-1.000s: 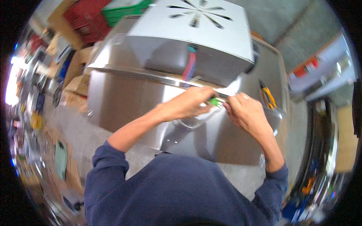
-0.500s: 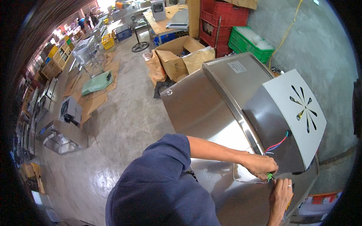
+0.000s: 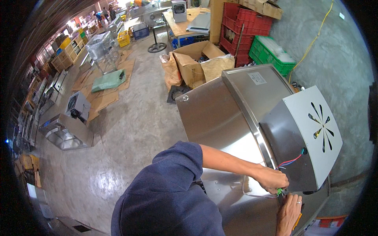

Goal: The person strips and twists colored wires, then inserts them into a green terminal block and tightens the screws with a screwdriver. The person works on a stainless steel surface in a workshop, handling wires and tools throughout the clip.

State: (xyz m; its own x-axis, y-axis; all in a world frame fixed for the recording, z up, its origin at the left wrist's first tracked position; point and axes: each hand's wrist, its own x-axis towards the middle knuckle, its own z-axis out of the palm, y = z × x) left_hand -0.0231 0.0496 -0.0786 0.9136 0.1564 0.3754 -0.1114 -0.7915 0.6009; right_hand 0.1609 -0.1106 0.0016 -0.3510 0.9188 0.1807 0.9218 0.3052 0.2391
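Note:
My left hand reaches across the stainless steel cabinet, its fingers closed on a small green connector. A thin pale cable runs over the metal to that connector. Just below, my right hand is closed round a hand tool with orange-and-black handles. Its dark tip meets the connector; my fingers hide most of the tool, so its exact kind is unclear. Red and blue wires come from a hole in the grey box and end near my left hand.
The box's light cover has slots in a star pattern. Behind the cabinet stand an open cardboard box, red crates and a green crate. A metal unit sits on the floor at left.
The view has shifted, so the surroundings appear lower and farther right. Both hands stay together at the green connector, with only slight movement; both grips are kept.

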